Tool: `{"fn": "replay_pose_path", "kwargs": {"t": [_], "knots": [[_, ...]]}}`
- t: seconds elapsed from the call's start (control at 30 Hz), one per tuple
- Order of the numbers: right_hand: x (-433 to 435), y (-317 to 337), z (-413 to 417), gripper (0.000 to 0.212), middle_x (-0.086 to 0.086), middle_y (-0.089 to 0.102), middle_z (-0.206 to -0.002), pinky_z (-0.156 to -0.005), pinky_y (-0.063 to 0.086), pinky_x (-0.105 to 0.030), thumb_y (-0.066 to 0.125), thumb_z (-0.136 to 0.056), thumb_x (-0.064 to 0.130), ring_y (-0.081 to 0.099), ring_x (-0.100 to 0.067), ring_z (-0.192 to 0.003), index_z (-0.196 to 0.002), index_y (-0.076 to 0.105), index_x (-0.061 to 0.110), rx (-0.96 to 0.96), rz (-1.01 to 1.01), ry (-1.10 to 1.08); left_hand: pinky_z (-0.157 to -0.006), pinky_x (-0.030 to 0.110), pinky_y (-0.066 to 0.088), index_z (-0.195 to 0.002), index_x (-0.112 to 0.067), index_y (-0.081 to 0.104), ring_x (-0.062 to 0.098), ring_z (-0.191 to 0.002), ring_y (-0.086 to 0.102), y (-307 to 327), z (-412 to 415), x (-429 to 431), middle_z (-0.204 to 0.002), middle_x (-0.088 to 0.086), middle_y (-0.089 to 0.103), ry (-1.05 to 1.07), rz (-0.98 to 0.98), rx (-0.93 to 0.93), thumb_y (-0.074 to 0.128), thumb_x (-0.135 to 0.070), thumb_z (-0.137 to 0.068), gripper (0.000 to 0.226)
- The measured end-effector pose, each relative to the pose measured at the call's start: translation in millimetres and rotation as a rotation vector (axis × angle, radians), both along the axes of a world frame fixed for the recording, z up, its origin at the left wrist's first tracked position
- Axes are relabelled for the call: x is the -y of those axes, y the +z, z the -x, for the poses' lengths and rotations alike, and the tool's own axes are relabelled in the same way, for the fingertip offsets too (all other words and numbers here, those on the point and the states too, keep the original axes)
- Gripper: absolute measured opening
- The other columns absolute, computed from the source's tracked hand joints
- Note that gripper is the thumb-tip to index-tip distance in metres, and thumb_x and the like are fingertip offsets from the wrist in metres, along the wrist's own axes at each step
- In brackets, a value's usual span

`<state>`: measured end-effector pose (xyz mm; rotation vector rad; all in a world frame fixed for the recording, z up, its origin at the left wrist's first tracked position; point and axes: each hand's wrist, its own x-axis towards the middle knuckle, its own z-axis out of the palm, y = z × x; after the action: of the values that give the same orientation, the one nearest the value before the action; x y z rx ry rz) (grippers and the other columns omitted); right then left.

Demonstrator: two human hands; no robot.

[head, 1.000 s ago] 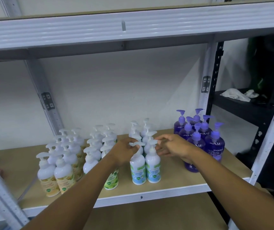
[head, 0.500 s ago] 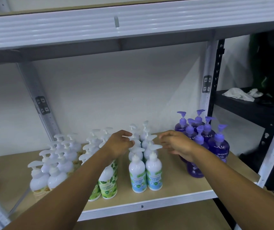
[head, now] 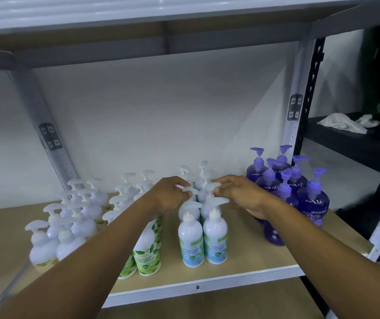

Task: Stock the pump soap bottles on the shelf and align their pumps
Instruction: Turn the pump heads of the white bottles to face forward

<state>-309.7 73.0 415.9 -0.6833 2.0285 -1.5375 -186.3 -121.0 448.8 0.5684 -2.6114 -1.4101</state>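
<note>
White pump bottles with blue labels [head: 191,240] stand in two rows running back on the wooden shelf [head: 242,256]. My left hand [head: 168,194] pinches the white pump head of a bottle further back in the left row. My right hand [head: 242,196] has its fingertips on the pump head of the matching bottle in the right row. Green-labelled bottles [head: 147,252] stand just left, partly hidden by my left forearm. Purple pump bottles [head: 311,199] cluster on the right, and round white bottles [head: 44,245] stand at the left.
A grey upright post [head: 294,120] bounds the shelf on the right, with a black rack and a white cloth [head: 343,123] beyond it. The upper shelf's beam [head: 161,40] hangs low overhead. A slanted brace [head: 39,120] runs down the back left.
The camera has moved closer and lower. Both hands have shifted back from the front bottles to pump heads deeper in the blue-label rows.
</note>
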Motion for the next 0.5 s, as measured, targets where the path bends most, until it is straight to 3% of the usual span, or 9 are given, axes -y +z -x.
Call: {"fn": "replay_pose_path", "kwargs": {"t": [0.13,0.27,0.5], "knots": [[0.6,1.6,-1.7,0.022,-0.015,0.071,-0.116,-0.097,0.054,-0.047,0.070,-0.091,0.020,0.068,-0.025,-0.104,-0.111,0.062,0.016,-0.007,0.023,-0.003,-0.095,0.048,0.057,-0.110,-0.019,0.066,0.020,-0.078,0.062,-1.5,2.3,-0.5,-0.082,0.002,0.065,0.024,-0.006,-0.012,0.072,-0.024,-0.091,0.021],[0.3,1.9,-1.1,0.024,-0.013,0.072,-0.114,-0.098,0.054,-0.049,0.072,-0.090,0.021,0.066,-0.030,-0.115,-0.111,0.061,0.016,-0.003,0.021,-0.005,-0.095,0.048,0.057,-0.108,-0.018,0.066,0.022,-0.081,0.063,-2.7,3.3,-1.3,-0.089,0.004,0.066,0.032,0.008,-0.018,0.073,-0.025,-0.090,0.020],[0.9,1.0,1.6,0.025,-0.010,0.073,-0.110,-0.098,0.053,-0.049,0.073,-0.088,0.024,0.068,-0.028,-0.109,-0.109,0.061,0.019,-0.007,-0.001,0.001,-0.095,0.043,0.057,-0.104,-0.020,0.065,0.023,-0.088,0.064,-6.2,5.7,0.5,-0.092,0.001,0.063,0.048,0.041,-0.026,0.075,-0.031,-0.088,0.022]]}}
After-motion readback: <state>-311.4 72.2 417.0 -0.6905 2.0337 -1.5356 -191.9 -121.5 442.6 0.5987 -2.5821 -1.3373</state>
